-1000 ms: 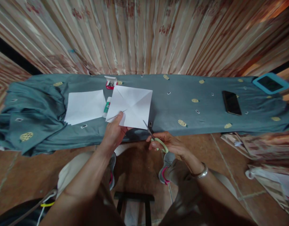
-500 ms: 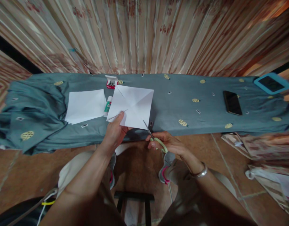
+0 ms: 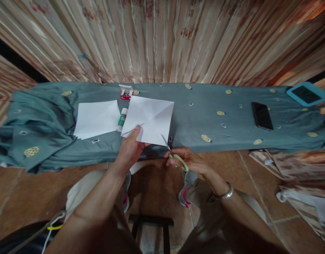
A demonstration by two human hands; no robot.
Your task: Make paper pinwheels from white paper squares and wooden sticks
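Note:
A square sheet of white paper [image 3: 154,114] with diagonal creases is pinched at its lower left edge by my left hand [image 3: 132,146], thumb on top. A slit runs inward from its lower left corner, beside the thumb. My right hand [image 3: 183,158] grips green-handled scissors [image 3: 182,162]. Their blades point up and left at the paper's lower right corner, one blade visible over the sheet. Left of the sheet lies a glue stick [image 3: 122,119] with a green label, close to its edge. Behind it stands an open red and white box [image 3: 126,93] of small metal pieces.
A stack of white paper [image 3: 96,118] lies on the left of the cloth-covered bench [image 3: 194,120]. To the right are a black phone [image 3: 262,115] and a blue-framed tablet [image 3: 307,94]. A pleated curtain [image 3: 157,42] hangs behind the bench.
Almost nothing differs. The view has shifted very slightly; both hands, the paper and the scissors keep their places relative to each other.

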